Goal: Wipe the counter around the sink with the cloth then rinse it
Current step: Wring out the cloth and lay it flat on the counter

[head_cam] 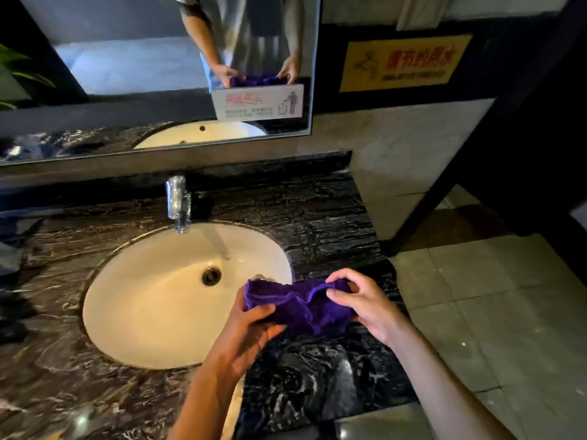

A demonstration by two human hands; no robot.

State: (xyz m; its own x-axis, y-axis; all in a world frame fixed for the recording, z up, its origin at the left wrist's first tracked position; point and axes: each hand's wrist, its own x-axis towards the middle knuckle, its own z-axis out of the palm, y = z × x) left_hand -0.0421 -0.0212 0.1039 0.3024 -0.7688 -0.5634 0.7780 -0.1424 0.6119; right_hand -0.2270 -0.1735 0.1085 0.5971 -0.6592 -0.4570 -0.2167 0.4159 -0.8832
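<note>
1. Marble counter is seen wet and glossy beside the basin; wiping is judged largely done.
2. Water is seen running from the faucet.
3. Purple cloth is held bunched over the basin's right rim, clear of the stream; rinsing is judged pending.
4. Left hand and right hand are clamped on its ends.

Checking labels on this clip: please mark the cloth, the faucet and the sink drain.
purple cloth (298, 308), head view, middle of the folded fabric between the hands.
faucet (178, 201), head view, chrome body above the spout.
sink drain (211, 276), head view, centre of the drain opening.
</note>
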